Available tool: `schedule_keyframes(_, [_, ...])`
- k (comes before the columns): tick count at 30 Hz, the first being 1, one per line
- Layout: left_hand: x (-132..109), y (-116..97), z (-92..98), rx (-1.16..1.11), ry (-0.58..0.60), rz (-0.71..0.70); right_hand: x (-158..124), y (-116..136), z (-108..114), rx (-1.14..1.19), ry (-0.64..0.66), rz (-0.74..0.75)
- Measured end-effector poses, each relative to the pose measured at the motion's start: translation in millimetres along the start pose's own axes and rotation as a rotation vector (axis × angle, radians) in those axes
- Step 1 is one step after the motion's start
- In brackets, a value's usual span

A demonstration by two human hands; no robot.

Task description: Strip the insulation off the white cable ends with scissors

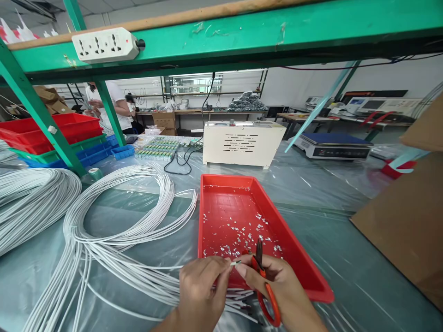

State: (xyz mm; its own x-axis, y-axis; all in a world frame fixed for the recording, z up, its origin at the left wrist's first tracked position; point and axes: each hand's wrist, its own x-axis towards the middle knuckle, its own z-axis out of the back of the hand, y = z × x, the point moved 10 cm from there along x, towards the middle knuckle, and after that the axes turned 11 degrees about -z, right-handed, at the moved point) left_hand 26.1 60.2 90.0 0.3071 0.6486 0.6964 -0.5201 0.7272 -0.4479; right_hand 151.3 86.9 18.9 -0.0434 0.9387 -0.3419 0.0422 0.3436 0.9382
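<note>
Over the near end of a red tray (294,251), my left hand (205,281) pinches a white cable (166,267) close to its stripped tip. My right hand (277,281) has its thumb and index finger at that tip, and a pair of scissors (268,304) with orange handles hangs in the same hand, blades pointing up and away. Small whitish scraps (238,233) lie scattered on the tray floor. A bundle of white cables (134,276) runs under my left wrist, its cut ends showing below my hands.
Coiled white cable (38,198) lies at the left. Behind the tray stand a cream metal box (242,145) and a scale (334,146). Stacked bins (62,129) sit back left, near a person (114,103). Cardboard (404,226) borders the right. A green beam (221,34) crosses above.
</note>
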Motion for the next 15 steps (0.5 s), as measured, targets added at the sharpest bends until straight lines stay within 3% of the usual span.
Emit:
schedule_keyframes(6, [-0.2, -4.6, -2.3, 0.089, 0.033, -0.063, -1.8, 2.0, -0.5, -0.058, -0.007, 0.035])
schedule_keyframes(12, [-0.7, -15.3, 6.4, 0.093, -0.117, -0.223, -12.9, 15.5, 4.3, -0.144, -0.177, 0.113])
schedule_keyframes(15, [-0.6, -16.3, 5.3, 0.093, -0.12, -0.24, -15.8, 17.3, 1.5, -0.1, -0.183, 0.13])
